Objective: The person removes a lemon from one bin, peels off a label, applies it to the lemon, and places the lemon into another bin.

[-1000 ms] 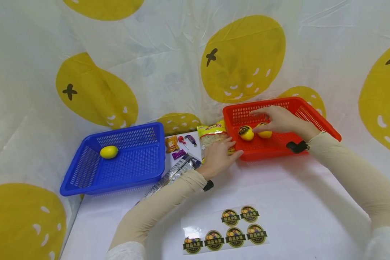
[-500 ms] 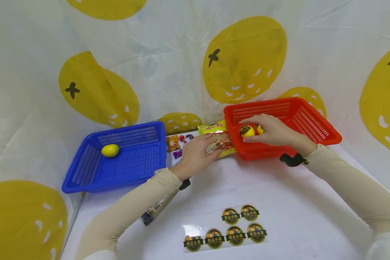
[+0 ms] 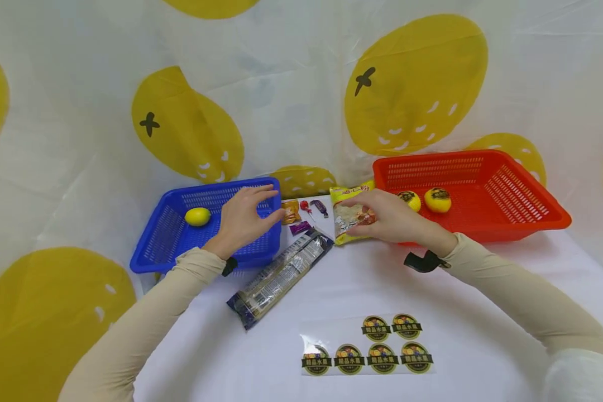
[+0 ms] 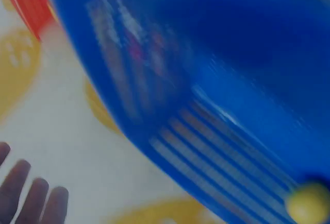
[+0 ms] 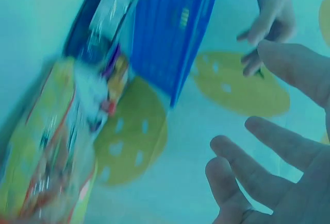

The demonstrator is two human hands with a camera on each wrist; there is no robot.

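My left hand (image 3: 243,220) hovers over the right part of the blue basket (image 3: 153,245), fingers spread and holding nothing. In that basket lies a lemon (image 3: 197,216); the left wrist view shows the same lemon (image 4: 308,204), blurred. My right hand (image 3: 399,220) is above a yellow snack-type bag (image 3: 349,223), its fingers loosely bent with nothing between them; it covers part of the bag. Two yellow round fruits with dark round stickers, one nearer (image 3: 438,200) and one partly behind my hand (image 3: 410,199), sit in the red basket (image 3: 522,223).
A long clear-and-dark packet (image 3: 281,273) lies slanted between the baskets. Behind it are an orange wrapper (image 3: 291,212), a red lollipop (image 3: 305,206), a purple wrapper (image 3: 300,228) and a dark wrapped sweet (image 3: 319,207). In front lies a clear sheet (image 3: 326,334) bearing several round stickers.
My left hand has moved left from the yellow bag to above the blue basket. My right hand has moved left out of the red basket, uncovering the fruits. The head view has turned slightly left.
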